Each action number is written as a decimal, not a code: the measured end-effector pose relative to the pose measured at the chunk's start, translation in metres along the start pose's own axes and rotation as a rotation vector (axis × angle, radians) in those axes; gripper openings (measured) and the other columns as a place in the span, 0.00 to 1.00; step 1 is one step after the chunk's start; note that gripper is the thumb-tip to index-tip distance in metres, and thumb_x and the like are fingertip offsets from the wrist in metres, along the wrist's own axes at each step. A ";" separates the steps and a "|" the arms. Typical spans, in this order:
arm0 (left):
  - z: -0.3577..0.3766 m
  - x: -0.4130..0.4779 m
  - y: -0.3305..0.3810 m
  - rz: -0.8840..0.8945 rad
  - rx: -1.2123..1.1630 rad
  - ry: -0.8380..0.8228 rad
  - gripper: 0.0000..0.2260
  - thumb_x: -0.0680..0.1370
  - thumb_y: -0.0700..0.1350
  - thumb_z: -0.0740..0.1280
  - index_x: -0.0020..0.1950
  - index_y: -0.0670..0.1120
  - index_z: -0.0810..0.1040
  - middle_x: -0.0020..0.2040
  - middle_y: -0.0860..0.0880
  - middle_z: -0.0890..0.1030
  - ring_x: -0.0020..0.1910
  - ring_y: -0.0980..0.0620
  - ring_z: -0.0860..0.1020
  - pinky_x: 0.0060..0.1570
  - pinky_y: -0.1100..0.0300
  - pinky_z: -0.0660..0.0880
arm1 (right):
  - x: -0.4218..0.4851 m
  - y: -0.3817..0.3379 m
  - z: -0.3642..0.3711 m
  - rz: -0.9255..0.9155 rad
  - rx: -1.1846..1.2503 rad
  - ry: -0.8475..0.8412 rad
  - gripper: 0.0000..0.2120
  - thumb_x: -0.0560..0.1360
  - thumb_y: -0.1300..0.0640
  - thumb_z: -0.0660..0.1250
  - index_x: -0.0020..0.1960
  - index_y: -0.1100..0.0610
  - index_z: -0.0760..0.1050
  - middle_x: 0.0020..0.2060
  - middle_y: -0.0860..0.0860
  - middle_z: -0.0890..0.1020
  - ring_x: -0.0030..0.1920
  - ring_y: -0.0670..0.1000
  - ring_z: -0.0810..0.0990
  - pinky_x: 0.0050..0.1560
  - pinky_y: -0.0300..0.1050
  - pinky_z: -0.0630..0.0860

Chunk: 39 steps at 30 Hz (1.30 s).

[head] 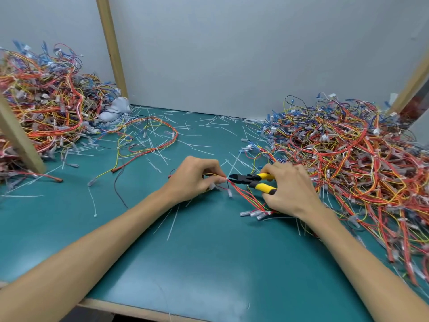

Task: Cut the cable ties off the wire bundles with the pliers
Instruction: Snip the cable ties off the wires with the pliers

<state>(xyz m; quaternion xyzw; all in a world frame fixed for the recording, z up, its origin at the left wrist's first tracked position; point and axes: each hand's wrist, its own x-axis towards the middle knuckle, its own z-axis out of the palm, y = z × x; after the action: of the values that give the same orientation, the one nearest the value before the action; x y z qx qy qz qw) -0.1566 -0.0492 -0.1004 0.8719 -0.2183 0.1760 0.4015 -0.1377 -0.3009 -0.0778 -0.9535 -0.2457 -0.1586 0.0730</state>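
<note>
Fingers (217, 174) of left hand (195, 180) pinch thin red-and-yellow wire bundle (246, 197), white plastic cable tie (226, 178) just past them; right hand (290, 189) fingers clamped round yellow-handled black pliers (249, 178), tips at the tie, so nip only plastic, keep wires clear.

Bare surface (204, 270) is lying open near the front edge. Left pile (44, 101) and right pile (362, 159) of wires are crowding the sides; posts (111, 47) and wall (232, 54) are closing off the back; ties (173, 225) are littering the middle.
</note>
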 end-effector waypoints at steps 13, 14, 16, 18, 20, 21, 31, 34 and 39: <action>0.000 0.001 0.004 -0.102 -0.044 -0.073 0.02 0.75 0.43 0.73 0.43 0.50 0.83 0.35 0.55 0.84 0.35 0.58 0.81 0.40 0.70 0.74 | -0.003 -0.011 0.000 0.078 -0.084 0.028 0.11 0.68 0.48 0.69 0.35 0.53 0.73 0.22 0.45 0.67 0.32 0.59 0.72 0.37 0.44 0.60; -0.002 0.001 0.004 -0.106 -0.057 -0.103 0.02 0.76 0.42 0.71 0.45 0.49 0.83 0.36 0.55 0.84 0.37 0.57 0.82 0.42 0.68 0.76 | -0.003 -0.011 0.001 0.093 -0.079 0.020 0.10 0.68 0.48 0.69 0.35 0.53 0.73 0.22 0.46 0.68 0.32 0.59 0.72 0.37 0.44 0.61; -0.003 0.002 0.004 -0.099 -0.041 -0.152 0.03 0.78 0.43 0.68 0.47 0.47 0.82 0.37 0.54 0.84 0.38 0.55 0.81 0.44 0.64 0.77 | -0.003 -0.011 0.002 0.098 -0.058 0.030 0.10 0.67 0.48 0.67 0.34 0.53 0.73 0.22 0.47 0.69 0.31 0.58 0.71 0.38 0.45 0.61; -0.003 0.001 0.006 -0.103 0.010 -0.163 0.05 0.79 0.45 0.66 0.46 0.49 0.82 0.35 0.53 0.83 0.34 0.54 0.78 0.41 0.62 0.75 | -0.004 -0.012 0.003 0.085 -0.038 0.062 0.10 0.66 0.47 0.65 0.33 0.52 0.69 0.22 0.46 0.67 0.28 0.57 0.69 0.39 0.46 0.62; -0.004 0.002 0.007 -0.113 0.040 -0.140 0.07 0.79 0.46 0.66 0.44 0.50 0.82 0.31 0.52 0.81 0.30 0.54 0.73 0.34 0.63 0.71 | -0.004 -0.014 0.004 0.063 -0.040 0.107 0.10 0.65 0.49 0.66 0.33 0.51 0.66 0.22 0.44 0.64 0.27 0.55 0.65 0.40 0.47 0.63; -0.004 0.002 0.009 -0.118 0.047 -0.129 0.08 0.79 0.46 0.66 0.42 0.50 0.82 0.29 0.52 0.79 0.28 0.55 0.71 0.31 0.65 0.68 | -0.004 -0.015 0.005 0.048 -0.052 0.134 0.10 0.66 0.50 0.67 0.33 0.51 0.66 0.23 0.44 0.64 0.26 0.54 0.63 0.40 0.47 0.62; -0.005 0.008 0.016 -0.369 -0.070 -0.125 0.10 0.66 0.51 0.62 0.29 0.47 0.78 0.28 0.43 0.73 0.29 0.52 0.66 0.34 0.58 0.66 | -0.001 -0.015 0.010 -0.094 -0.372 0.375 0.10 0.61 0.58 0.62 0.42 0.55 0.72 0.32 0.50 0.72 0.33 0.57 0.70 0.41 0.50 0.61; -0.005 0.006 0.017 -0.369 -0.077 -0.127 0.10 0.67 0.51 0.62 0.28 0.49 0.77 0.26 0.48 0.72 0.27 0.54 0.66 0.33 0.60 0.65 | -0.001 -0.015 0.011 -0.103 -0.364 0.386 0.10 0.61 0.59 0.61 0.42 0.55 0.71 0.32 0.50 0.72 0.33 0.56 0.69 0.41 0.50 0.60; -0.005 0.004 0.016 -0.335 -0.110 -0.153 0.13 0.76 0.43 0.65 0.31 0.49 0.78 0.23 0.54 0.69 0.27 0.56 0.64 0.29 0.62 0.62 | -0.002 -0.013 0.011 -0.105 -0.340 0.369 0.13 0.66 0.52 0.53 0.44 0.56 0.72 0.34 0.52 0.73 0.36 0.57 0.70 0.42 0.51 0.62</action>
<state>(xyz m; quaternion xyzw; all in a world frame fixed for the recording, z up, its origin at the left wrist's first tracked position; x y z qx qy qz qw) -0.1621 -0.0556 -0.0858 0.8837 -0.1093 0.0278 0.4543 -0.1431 -0.2879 -0.0877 -0.8929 -0.2474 -0.3724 -0.0531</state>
